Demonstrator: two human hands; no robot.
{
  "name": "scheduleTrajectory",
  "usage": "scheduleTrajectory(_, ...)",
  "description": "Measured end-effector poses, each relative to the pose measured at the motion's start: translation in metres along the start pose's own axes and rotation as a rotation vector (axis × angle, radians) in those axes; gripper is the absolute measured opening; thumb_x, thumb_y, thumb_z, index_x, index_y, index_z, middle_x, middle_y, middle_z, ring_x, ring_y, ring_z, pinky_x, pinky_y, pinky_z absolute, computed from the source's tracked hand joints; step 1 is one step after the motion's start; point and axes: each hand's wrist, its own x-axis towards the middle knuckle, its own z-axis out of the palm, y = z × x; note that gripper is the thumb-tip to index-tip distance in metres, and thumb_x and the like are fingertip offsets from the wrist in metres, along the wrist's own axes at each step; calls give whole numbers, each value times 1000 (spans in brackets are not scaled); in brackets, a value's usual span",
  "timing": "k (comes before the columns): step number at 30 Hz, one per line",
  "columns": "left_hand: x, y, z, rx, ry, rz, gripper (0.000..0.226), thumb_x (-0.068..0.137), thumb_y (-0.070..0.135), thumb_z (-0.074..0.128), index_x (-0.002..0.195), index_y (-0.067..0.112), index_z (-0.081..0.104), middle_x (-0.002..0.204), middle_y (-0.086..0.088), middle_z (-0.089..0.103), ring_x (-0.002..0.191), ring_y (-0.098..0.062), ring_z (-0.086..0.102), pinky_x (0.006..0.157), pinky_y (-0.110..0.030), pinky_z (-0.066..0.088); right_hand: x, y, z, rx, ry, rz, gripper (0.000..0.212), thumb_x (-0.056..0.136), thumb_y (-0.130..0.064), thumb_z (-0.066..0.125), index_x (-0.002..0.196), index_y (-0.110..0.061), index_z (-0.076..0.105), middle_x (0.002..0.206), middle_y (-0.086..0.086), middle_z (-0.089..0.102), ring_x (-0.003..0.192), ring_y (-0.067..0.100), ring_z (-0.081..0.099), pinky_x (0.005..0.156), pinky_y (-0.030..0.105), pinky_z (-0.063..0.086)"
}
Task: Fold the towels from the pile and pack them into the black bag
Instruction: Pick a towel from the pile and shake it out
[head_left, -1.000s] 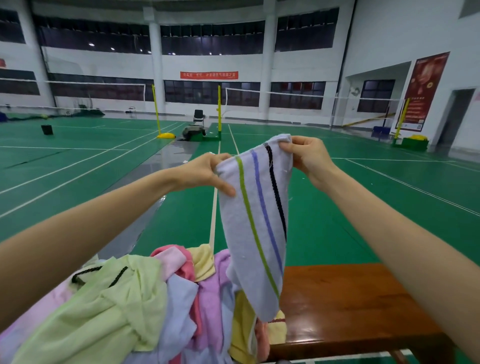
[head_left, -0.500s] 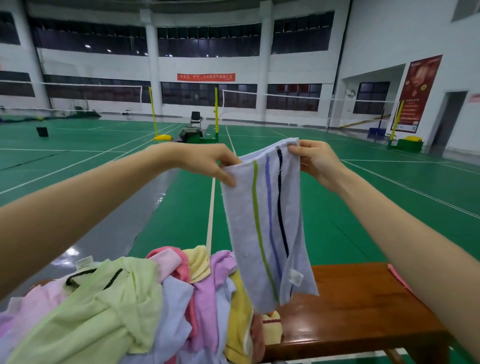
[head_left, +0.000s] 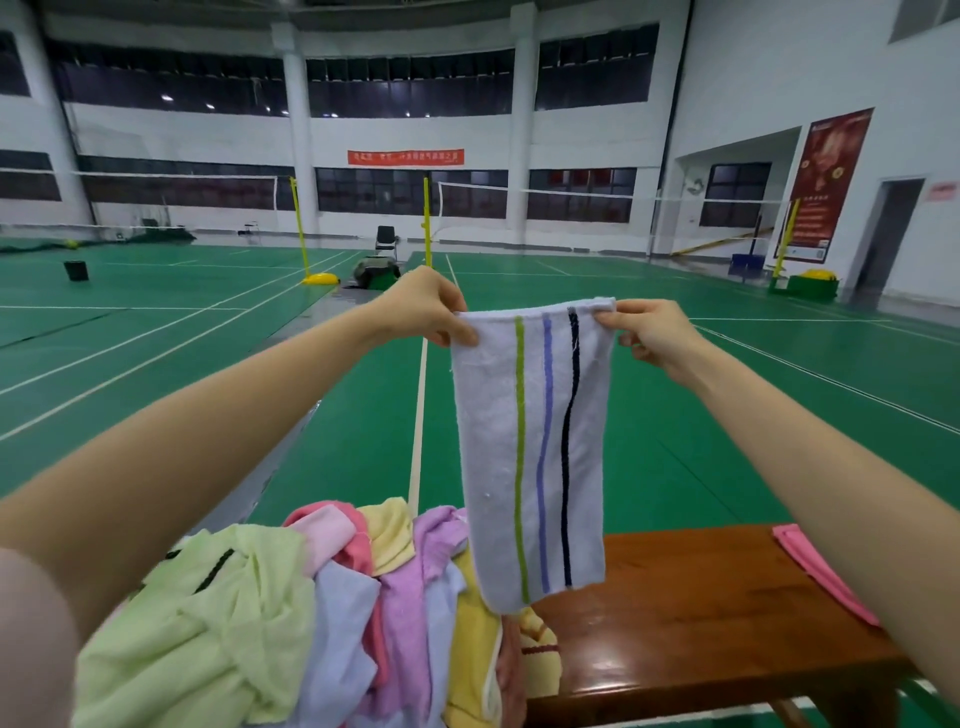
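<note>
Head cam view, going left to right: the pile of towels (head_left: 291, 613) fills the lower left of the frame, heaped on the left end of the table (head_left: 701, 613). Above it your left hand (head_left: 423, 306) pinches the top left corner of the striped towel (head_left: 535, 452), and your right hand (head_left: 657, 332) pinches the top right corner, so each grip is clamped on that towel. It's in mid-frame, hanging straight down from both grips, long axis vertical, stripes running top to bottom, its lower edge dangling in front of the pile's right side. Both hands look equally close to it, so I'd guess the fold comes next. A pink towel (head_left: 821, 577) lies flat at the table's right end. No black bag shows anywhere in frame, so can't say what's in it.
</note>
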Motion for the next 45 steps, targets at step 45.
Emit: scheduleTrajectory(45,-22,-104,267,-34,-450,-393,32,83,-4,53,114,0,63,98,-9,59,86,-19,56,71,-24,54,-89,258,-18,-404,-235,484,12,95,-13,52,89,-13,62,91,2,61,79,12,57,72,23,46)
